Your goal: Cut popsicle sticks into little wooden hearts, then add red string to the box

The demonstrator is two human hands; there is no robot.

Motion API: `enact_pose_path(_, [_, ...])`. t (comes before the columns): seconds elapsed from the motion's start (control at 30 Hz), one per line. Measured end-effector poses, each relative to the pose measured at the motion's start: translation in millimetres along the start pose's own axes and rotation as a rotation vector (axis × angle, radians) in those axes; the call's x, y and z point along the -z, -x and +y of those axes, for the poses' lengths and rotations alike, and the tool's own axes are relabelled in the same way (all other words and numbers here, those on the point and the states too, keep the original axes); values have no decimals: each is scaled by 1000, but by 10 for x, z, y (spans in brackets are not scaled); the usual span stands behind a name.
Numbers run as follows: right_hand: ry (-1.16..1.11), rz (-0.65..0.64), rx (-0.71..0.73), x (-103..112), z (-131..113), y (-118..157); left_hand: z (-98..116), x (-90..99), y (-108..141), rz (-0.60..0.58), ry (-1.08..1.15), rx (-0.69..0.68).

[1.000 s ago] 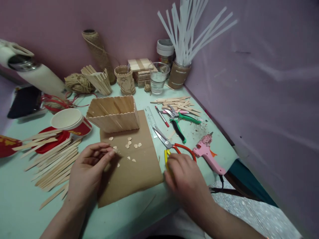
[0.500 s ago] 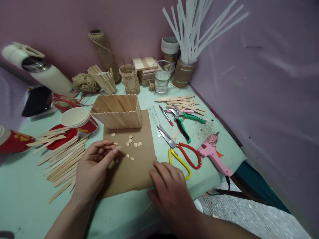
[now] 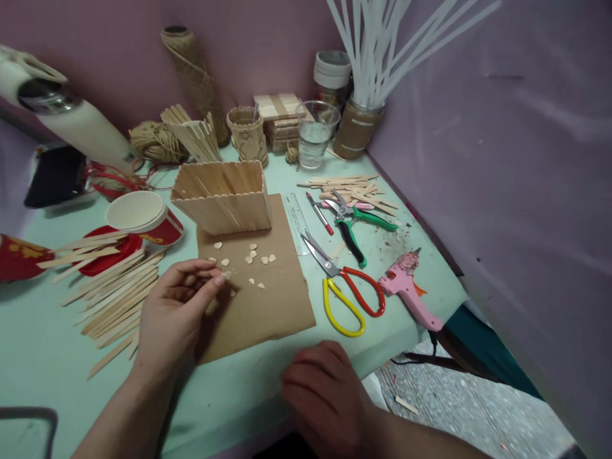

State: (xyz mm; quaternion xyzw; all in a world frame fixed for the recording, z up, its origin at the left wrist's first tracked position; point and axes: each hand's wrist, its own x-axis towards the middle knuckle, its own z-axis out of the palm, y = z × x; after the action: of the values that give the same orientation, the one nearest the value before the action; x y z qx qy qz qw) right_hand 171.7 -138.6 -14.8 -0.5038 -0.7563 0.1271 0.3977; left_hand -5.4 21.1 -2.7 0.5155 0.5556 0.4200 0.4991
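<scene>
At the far left of the pale green worktop I see a cream bottle with a metal neck, leaning beside a dark flat pouch. Nearer, a red paper cup with yellow markings lies at the left edge, and a white-and-red paper cup tilts behind flat pale wooden sticks.

My left hand is over the left side of a brown paper sheet, pinching a small pale wooden piece between thumb and index finger. More small pale wooden cutouts, some heart-shaped, lie scattered on the sheet. Past them, an open box of wooden sticks with a scalloped rim sits across the sheet's far end. Behind it I make out a scalloped wooden cup and a clear plastic cup of water.

My right hand is loosely clenched at the near edge; I cannot tell whether anything is inside the curled fingers. Beyond it, scissors with one yellow and one red handle lie open just right of the sheet, with green-and-black handled pruning shears farther back. A pink glue gun lies at the right.
</scene>
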Motion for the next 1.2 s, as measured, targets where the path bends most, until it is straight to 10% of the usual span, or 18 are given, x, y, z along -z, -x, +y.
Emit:
enact_pose_path(0.4, [-39,20,138,83,119,206,41,-14,17,5,15,-38])
enact_pose_path(0.7, [398,109,-315,285,417,71,44,2,23,-26,50,-40])
enact_pose_path(1.2, [743,-57,-280,107,375,-179,94,35,84,-62,149,-119])
